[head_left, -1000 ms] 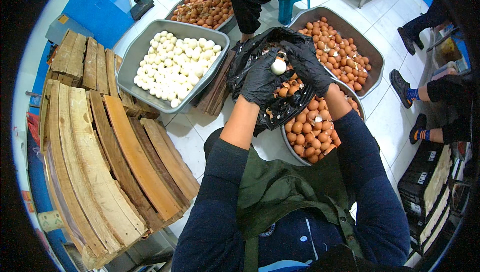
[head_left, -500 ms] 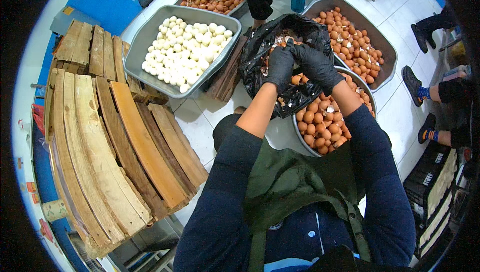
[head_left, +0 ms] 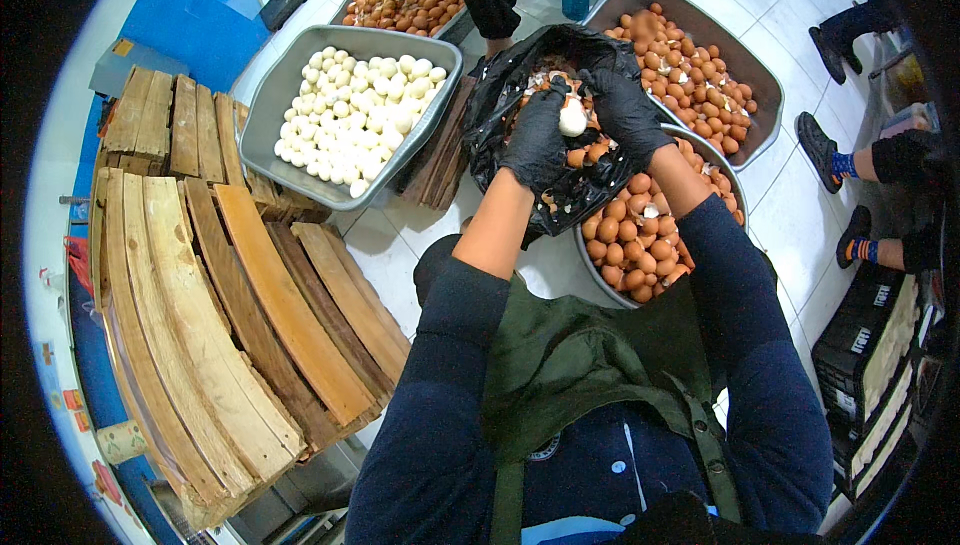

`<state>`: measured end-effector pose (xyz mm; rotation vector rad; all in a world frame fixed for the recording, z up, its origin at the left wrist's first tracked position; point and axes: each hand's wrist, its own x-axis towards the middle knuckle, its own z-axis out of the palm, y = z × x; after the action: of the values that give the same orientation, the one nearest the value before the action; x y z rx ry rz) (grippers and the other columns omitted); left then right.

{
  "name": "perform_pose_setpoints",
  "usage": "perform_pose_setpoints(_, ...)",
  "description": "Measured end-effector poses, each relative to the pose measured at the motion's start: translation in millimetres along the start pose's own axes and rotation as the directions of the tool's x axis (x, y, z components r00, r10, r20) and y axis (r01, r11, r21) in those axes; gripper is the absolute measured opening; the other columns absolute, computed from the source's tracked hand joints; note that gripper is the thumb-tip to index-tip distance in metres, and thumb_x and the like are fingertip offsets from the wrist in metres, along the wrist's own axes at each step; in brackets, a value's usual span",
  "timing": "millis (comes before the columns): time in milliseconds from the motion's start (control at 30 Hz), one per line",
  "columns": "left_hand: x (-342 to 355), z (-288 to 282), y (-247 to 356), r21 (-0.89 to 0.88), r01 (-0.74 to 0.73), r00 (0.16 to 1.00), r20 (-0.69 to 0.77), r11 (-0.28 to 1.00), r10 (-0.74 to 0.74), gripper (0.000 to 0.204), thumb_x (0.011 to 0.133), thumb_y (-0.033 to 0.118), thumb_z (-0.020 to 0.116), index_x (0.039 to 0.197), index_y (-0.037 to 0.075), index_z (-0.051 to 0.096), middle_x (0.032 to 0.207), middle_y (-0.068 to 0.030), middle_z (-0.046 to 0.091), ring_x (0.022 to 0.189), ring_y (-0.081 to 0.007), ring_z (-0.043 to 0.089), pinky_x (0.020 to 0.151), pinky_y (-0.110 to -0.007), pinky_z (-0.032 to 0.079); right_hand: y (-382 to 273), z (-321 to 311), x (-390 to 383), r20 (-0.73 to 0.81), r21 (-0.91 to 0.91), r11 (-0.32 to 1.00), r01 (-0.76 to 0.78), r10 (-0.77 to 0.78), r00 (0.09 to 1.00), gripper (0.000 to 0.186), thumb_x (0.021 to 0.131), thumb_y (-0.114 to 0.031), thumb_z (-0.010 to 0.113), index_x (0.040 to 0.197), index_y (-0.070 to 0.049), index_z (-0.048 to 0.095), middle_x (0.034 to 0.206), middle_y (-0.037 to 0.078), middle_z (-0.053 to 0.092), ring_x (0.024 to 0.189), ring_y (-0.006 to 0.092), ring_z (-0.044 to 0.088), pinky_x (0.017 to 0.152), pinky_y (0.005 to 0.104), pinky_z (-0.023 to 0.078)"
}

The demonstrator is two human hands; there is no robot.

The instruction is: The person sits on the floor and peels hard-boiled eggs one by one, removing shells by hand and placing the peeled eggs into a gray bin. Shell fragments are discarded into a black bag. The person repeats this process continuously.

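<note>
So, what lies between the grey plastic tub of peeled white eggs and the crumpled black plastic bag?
Dark brown wooden planks lie between the tub and the bag, as the head view shows.

The egg (head_left: 573, 120) is smooth, white and rounded, the side in view bare of shell. The left hand (head_left: 536, 140) grips it over the open mouth of a bag (head_left: 490, 105); fingers partly cover its upper end. The bag is black, shiny plastic, its rim crumpled and spread wide. Inside lie broken shells (head_left: 590, 154), brown outside with paler bits among them, heaped loosely. Small pale flecks cling to the bag's near side.
</note>
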<state>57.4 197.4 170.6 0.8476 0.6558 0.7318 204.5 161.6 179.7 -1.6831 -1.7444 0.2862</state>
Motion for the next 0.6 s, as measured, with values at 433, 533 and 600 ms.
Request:
perform_pose_setpoints(433,6,-3,3,-0.114,-0.073,0.997,-0.024,0.991,0.07,0.032,0.095,0.032,0.048,0.107,0.004,0.061,0.098,-0.0064,0.063,0.087,-0.0167,0.06,0.078,-0.03,0.049,-34,-2,-8,0.163,0.141,0.989,-0.042,0.018,0.986,0.034,0.091,-0.024,0.051,0.122,-0.011,0.055,0.115,0.017,0.06,0.106,0.0339,0.059,0.092,0.0382,0.044)
perform_pose_setpoints(533,-4,6,9,0.025,-0.077,0.994,-0.07,0.997,0.079,0.037,0.097,0.036,0.045,0.103,0.005,0.062,0.093,-0.0057,0.063,0.083,-0.0165,0.061,0.076,-0.029,0.049,-35,1,-8,0.145,0.153,0.988,0.013,-0.035,0.989,0.038,0.095,-0.026,0.049,0.131,-0.014,0.051,0.122,0.015,0.059,0.106,0.0328,0.059,0.092,0.0367,0.044)
perform_pose_setpoints(600,-10,10,10,0.069,-0.034,0.991,-0.13,0.997,0.042,0.041,0.097,0.039,0.042,0.104,0.004,0.062,0.096,-0.0064,0.064,0.088,-0.0178,0.06,0.076,-0.03,0.049,-31,2,-9,0.195,0.151,0.987,-0.054,0.023,0.98,0.037,0.094,-0.024,0.049,0.13,-0.014,0.051,0.121,0.016,0.059,0.107,0.0321,0.059,0.092,0.0367,0.044)
